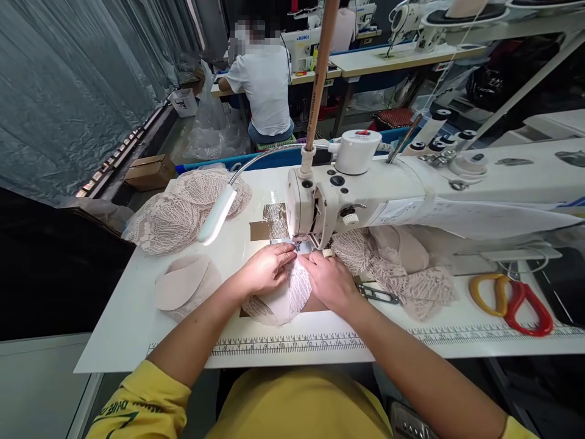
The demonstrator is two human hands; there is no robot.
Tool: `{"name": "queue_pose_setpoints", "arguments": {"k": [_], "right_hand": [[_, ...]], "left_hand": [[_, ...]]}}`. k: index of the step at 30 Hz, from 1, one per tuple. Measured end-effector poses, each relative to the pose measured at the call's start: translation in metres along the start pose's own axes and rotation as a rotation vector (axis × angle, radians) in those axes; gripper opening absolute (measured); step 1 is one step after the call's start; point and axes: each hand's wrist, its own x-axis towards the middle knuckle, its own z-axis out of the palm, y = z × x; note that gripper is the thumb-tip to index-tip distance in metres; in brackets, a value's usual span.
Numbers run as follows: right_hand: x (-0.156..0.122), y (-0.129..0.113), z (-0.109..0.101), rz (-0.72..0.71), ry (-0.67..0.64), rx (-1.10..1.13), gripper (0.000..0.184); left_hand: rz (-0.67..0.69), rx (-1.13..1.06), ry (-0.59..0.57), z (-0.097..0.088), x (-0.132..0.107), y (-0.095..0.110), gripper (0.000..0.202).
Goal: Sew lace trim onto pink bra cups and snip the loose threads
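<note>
A beige lace cup piece (299, 286) with a smooth lining panel lies at the needle of a white sewing machine (301, 204). My left hand (267, 269) grips its left edge, fingers bent together close to the presser foot. From the other side my right hand (333, 281), wearing a ring, pinches the right edge of the piece by the foot. The fingertips partly cover where the cloth meets the needle. Left of my left forearm a similar lace cup piece (185, 283) lies flat.
Stacked lace cups (171, 222) lie at the back left under a lamp (218, 213). More lace pieces (411, 277) sit right of the needle, near scissors (532, 308). A printed ruler (283, 346) runs along the front edge. A co-worker (265, 85) sits beyond the table.
</note>
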Motion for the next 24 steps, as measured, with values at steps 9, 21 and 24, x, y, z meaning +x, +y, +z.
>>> {"name": "queue_pose_setpoints", "arguments": {"k": [9, 21, 24], "right_hand": [[-0.006, 0.014, 0.01, -0.071, 0.133, 0.151, 0.035], [-0.006, 0.008, 0.012, -0.068, 0.113, 0.107, 0.033], [-0.006, 0.007, 0.011, -0.06, 0.112, 0.075, 0.033]], "left_hand": [[-0.028, 0.093, -0.003, -0.007, -0.012, 0.004, 0.043], [-0.061, 0.102, 0.111, 0.003, -0.016, 0.021, 0.032], [-0.079, 0.117, 0.105, 0.006, -0.018, 0.02, 0.033]]}}
